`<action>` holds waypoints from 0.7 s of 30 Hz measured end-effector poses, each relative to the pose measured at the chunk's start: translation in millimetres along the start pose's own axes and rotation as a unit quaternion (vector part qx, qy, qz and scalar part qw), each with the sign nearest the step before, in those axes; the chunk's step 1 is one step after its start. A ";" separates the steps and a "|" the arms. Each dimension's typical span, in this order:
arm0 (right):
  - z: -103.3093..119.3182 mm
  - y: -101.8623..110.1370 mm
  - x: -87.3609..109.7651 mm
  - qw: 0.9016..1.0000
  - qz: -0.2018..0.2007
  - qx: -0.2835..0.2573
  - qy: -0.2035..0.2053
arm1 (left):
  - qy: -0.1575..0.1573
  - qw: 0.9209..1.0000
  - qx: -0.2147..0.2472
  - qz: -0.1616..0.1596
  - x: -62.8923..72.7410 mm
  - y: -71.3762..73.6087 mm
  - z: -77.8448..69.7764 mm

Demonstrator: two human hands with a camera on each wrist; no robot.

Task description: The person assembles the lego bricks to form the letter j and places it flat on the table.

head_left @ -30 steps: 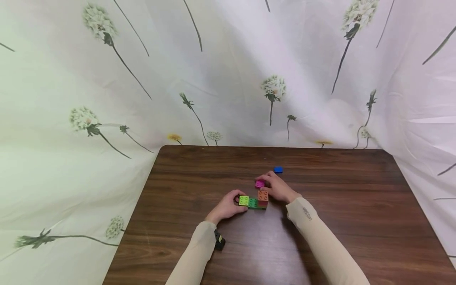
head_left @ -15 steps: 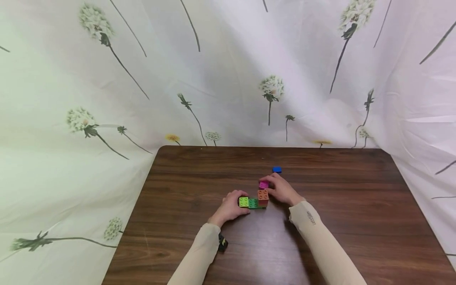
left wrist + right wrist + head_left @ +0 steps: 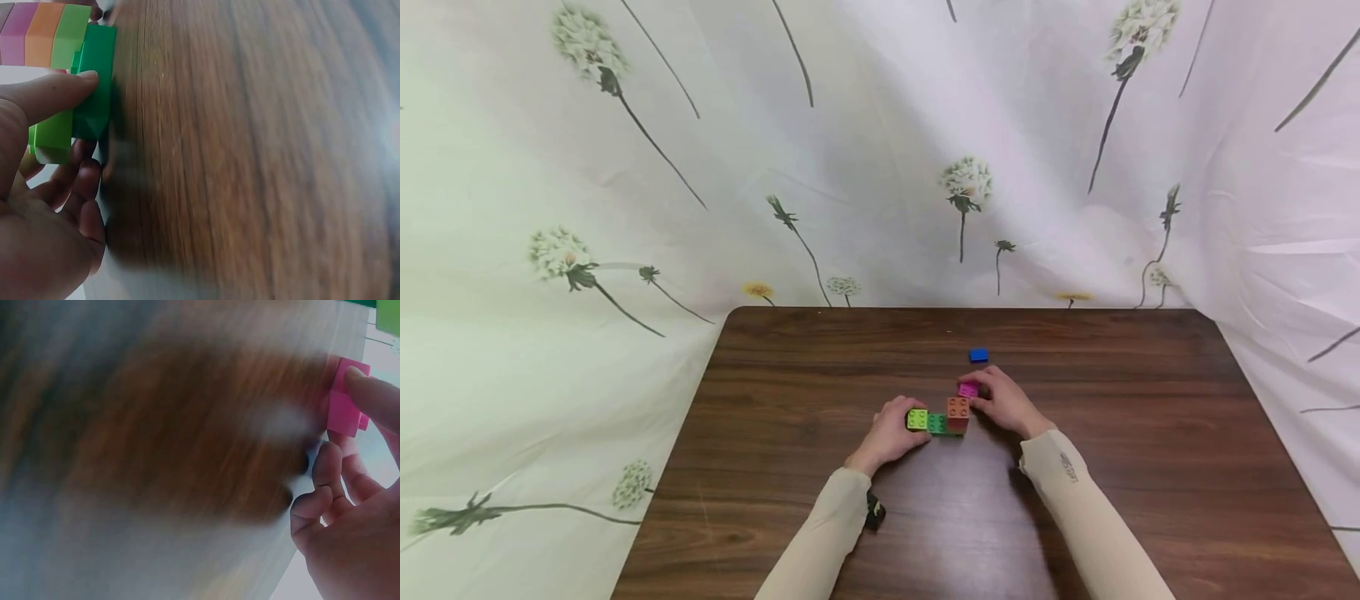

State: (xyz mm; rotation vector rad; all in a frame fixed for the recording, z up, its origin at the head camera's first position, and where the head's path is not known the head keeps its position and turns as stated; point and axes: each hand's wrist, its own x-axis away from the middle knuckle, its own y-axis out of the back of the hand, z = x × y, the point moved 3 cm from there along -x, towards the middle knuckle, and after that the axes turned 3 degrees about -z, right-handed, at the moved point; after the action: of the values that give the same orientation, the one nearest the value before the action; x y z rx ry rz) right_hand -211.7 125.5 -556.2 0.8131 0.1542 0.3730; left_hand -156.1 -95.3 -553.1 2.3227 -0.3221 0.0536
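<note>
My left hand (image 3: pixel 889 432) grips the left end of a toy-brick build, thumb and fingers on either side of a lime brick (image 3: pixel 917 419). That brick sits on a longer green brick (image 3: pixel 94 106) low over the wooden table. At the build's other end rises a stack with an orange-brown top (image 3: pixel 958 407); the left wrist view shows its purple, orange and lime layers (image 3: pixel 70 34). Just behind the stack, my right hand (image 3: pixel 1009 406) pinches a pink brick (image 3: pixel 347 397) between thumb and fingers. The pink brick is apart from the build.
A small blue brick (image 3: pixel 978 356) lies on the table (image 3: pixel 1112 417) behind my right hand. Beside the left sleeve is a black item (image 3: pixel 875 512), partly hidden by the forearm. A white curtain with a dandelion print (image 3: pixel 880 167) hangs behind the table.
My right hand has moved the pink brick a little to the right, behind the stack. My left hand, still gripping the build, has shifted slightly right. The blue brick stays put.
</note>
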 end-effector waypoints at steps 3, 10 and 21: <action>-3.5 1.5 3.7 1.000 -0.008 0.000 -0.002 | 0.001 1.000 -0.002 -0.005 -2.2 -3.2 -2.4; -13.2 4.8 13.2 0.999 -0.028 -0.012 -0.013 | 0.000 1.000 0.002 -0.024 -8.1 -9.6 -8.7; -27.5 8.7 23.4 0.996 -0.058 -0.064 -0.016 | 0.014 0.999 0.042 -0.008 -19.4 -17.4 2.2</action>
State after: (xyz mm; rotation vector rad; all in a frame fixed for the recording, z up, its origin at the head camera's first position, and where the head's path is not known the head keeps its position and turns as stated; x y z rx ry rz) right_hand -200.0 158.6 -568.4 0.6800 0.1455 0.2582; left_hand -170.7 -81.1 -569.5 2.4054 -0.2924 0.0924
